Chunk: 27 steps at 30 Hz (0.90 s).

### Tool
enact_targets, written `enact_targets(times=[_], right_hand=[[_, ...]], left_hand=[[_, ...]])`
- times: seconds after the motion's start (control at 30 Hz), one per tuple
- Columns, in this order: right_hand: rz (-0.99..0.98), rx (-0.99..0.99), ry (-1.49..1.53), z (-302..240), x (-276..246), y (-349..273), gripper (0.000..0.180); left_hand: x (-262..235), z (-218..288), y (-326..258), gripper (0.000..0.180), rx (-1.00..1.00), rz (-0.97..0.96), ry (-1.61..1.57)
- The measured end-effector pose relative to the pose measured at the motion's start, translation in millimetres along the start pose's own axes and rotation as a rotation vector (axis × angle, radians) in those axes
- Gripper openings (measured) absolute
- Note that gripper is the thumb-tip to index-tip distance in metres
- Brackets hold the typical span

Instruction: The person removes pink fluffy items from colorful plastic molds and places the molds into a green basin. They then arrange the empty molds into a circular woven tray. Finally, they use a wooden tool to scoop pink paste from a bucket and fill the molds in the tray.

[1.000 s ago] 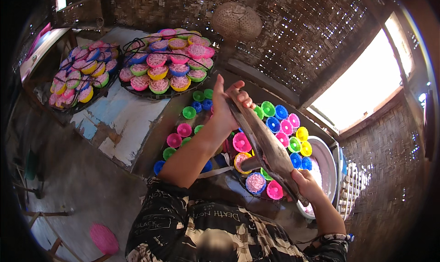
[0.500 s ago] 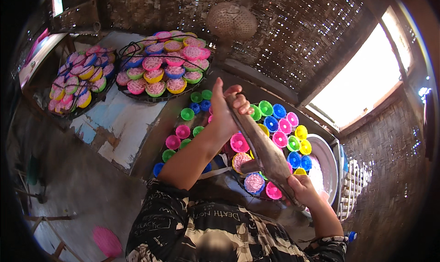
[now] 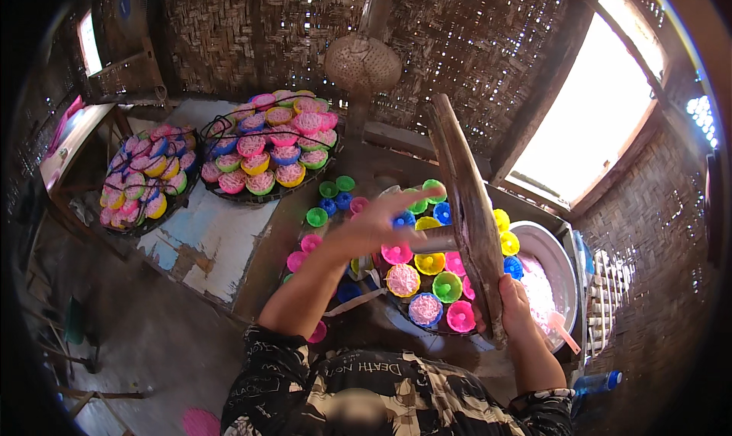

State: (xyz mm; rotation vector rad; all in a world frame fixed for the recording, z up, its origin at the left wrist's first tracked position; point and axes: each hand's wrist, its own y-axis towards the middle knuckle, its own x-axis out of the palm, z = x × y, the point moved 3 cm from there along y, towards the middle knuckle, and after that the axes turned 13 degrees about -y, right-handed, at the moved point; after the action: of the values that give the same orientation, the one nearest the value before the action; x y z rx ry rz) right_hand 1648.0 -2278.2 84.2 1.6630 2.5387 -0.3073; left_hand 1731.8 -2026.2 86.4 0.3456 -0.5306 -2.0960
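Note:
My right hand [image 3: 515, 308] is closed around the lower end of a long, worn wooden press [image 3: 474, 222], which stands nearly upright in front of me. A short cylinder [image 3: 435, 242] juts from the press's left side. My left hand [image 3: 380, 224], blurred by motion, is beside that cylinder with its fingers spread and no grip on the wood. Below and behind the hands are bright molded plastic cups, such as a green cup [image 3: 447, 287] and a pink cup [image 3: 460, 316]. Pale pink strands fill one yellow-rimmed cup [image 3: 402, 280] and one blue cup [image 3: 425, 309].
On the right stands a large basin [image 3: 566, 283] of pale pink dough with a pink scoop [image 3: 563, 331]. A blue-capped bottle [image 3: 598, 382] is near my right elbow. Two round trays of filled cups [image 3: 258, 183] [image 3: 155, 205] rest at the far left. A woven wall [image 3: 252, 24] stands behind.
My left hand has let go of the press's upper end and moved down toward the cylinder. The press has swung more upright and to the right, still in my right hand.

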Motion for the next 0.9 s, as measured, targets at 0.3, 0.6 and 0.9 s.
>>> enact_targets(times=[0.3, 0.6, 0.9], right_hand=[[0.743, -0.619, -1.208, -84.2, -10.4, -3.5, 0.037], [0.541, -0.901, -1.719, -136.3, 35.4, -72.6, 0.071], [0.546, -0.366, -0.812, -108.5, -3.7, -150.2, 0.063]], left_hand=[[92.8, 17.3, 37.6, 0.014, 0.117, 0.152, 0.948], [156.7, 50.3, 30.3, 0.017, 0.019, -0.532, 0.751], [151.4, 84.9, 2.6, 0.022, 0.108, -0.52, 0.808]])
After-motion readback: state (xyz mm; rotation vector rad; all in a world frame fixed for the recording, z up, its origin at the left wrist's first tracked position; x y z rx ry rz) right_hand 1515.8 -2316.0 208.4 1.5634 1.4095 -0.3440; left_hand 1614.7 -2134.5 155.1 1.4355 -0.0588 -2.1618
